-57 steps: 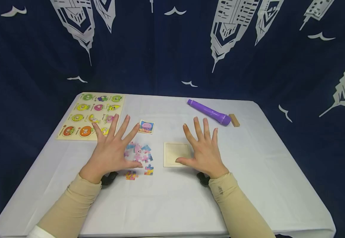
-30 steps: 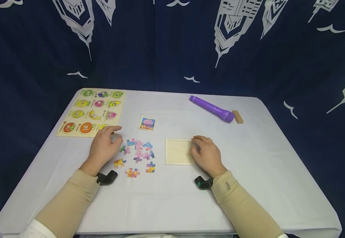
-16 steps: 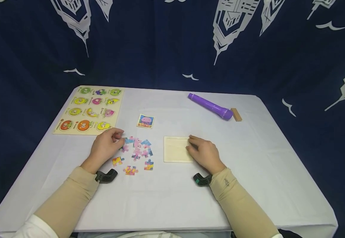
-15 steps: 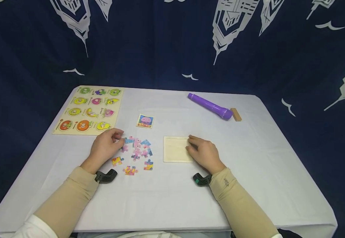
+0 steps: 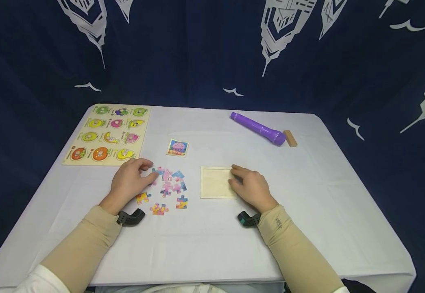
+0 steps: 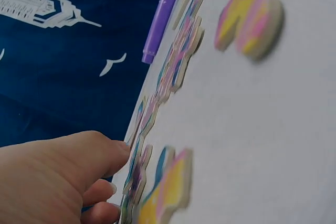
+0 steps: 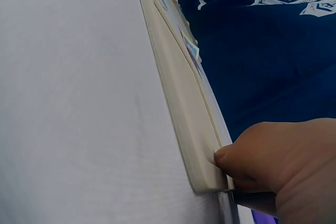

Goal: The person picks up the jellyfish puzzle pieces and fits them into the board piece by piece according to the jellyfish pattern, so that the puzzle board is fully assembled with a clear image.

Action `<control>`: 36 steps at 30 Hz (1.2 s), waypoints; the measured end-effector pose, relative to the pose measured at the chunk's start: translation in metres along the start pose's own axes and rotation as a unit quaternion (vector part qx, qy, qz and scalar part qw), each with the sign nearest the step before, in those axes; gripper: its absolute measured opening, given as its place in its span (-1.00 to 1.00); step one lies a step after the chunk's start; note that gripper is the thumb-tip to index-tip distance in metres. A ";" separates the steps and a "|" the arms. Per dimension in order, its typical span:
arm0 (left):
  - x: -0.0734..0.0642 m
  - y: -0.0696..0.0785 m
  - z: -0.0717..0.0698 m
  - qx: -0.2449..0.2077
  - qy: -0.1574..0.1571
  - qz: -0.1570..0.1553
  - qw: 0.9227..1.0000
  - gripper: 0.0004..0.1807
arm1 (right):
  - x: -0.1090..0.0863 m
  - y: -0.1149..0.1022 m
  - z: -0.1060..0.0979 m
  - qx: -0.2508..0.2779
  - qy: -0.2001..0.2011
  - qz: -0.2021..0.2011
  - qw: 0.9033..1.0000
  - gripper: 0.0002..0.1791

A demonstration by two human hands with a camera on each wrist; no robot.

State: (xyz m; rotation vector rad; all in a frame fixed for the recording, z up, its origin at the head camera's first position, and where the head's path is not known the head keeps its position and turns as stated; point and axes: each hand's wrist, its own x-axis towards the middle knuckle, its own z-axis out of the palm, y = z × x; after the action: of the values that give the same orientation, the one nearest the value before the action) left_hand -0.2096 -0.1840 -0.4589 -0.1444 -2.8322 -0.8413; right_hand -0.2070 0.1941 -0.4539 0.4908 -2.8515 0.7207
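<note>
My left hand [image 5: 129,182] is low at the left side of a loose cluster of pink and blue jigsaw pieces [image 5: 167,176], its thumb tip overlapping the nearest ones. Nothing shows in its grasp; its fingers are loosely bent. Yellow-and-pink pieces lie around the cluster: one [image 5: 142,198] beside my left wrist, one [image 5: 159,209] nearer the front, another [image 5: 181,202] to the right. My right hand [image 5: 250,188] holds the right end of a flat, pale wooden puzzle tray [image 5: 214,183]. In the right wrist view the thumb [image 7: 247,156] lies on the tray's rim [image 7: 184,108].
Behind the pieces lies a small picture card [image 5: 177,147] with a pink figure. A fruit-pattern board [image 5: 104,136] fills the back left. At the back right are a purple microphone-shaped thing [image 5: 258,128] and a small brown block [image 5: 290,138], all on a white-covered table [image 5: 197,248].
Both hands came down from spread above the table. The right took the tray's right end; the left settled beside the jigsaw pieces, its thumb reaching slightly farther right. The head view tilted down.
</note>
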 end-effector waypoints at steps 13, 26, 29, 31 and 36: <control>-0.003 0.040 0.009 -0.010 0.005 0.031 0.999 -0.69 | 0.001 -0.003 -0.003 0.001 -0.005 0.003 1.000 -0.54; 0.005 0.060 0.021 -0.023 -0.068 -0.021 0.997 -0.77 | 0.000 -0.001 -0.001 0.005 -0.010 0.008 1.000 -0.54; 0.000 0.060 0.023 -0.028 -0.052 -0.015 0.998 -0.75 | -0.001 -0.001 -0.001 0.004 -0.011 0.004 1.000 -0.53; -0.002 0.061 0.024 -0.032 -0.043 -0.006 0.999 -0.74 | -0.001 -0.002 -0.002 0.002 -0.009 0.003 1.000 -0.53; -0.003 0.062 0.025 -0.024 -0.051 -0.001 0.998 -0.70 | -0.001 -0.001 -0.003 -0.001 -0.013 0.005 1.000 -0.52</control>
State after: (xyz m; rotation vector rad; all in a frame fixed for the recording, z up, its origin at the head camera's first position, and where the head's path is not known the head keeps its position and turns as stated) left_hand -0.2015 -0.1183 -0.4470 -0.1961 -2.9074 -0.9288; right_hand -0.2057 0.1950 -0.4512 0.4905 -2.8810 0.7191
